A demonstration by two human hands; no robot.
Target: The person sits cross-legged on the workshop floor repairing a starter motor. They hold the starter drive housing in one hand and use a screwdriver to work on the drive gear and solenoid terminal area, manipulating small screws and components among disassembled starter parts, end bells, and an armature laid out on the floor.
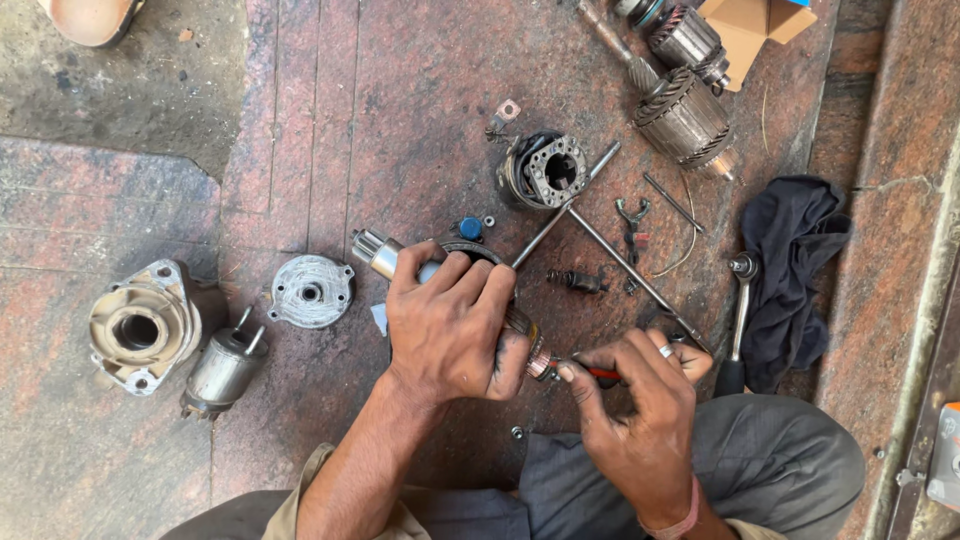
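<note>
Here, in the head view, a greasy metal starter armature with a steel shaft and copper end was gripped by the left hand, whose fingers were curled tightly around its body. It was held just above the reddish stone floor, its shaft end pointing up and to the left. A thin tool with a red handle was pinched between the thumb and fingertips of the right hand, and its tip was set against the copper end of the armature beside the left thumb. A silver ring was worn on one right finger.

To the left, a pale cast-aluminium nose housing, a small grey cylindrical solenoid and a round grey end cover were laid on the floor. Beyond the hands, a dark round brush-holder assembly and two long steel through-bolts, crossed over each other, were seen. Two further wound armatures were lying near an open brown cardboard box. At the right, a chrome ratchet wrench was rested against a crumpled dark cloth.
</note>
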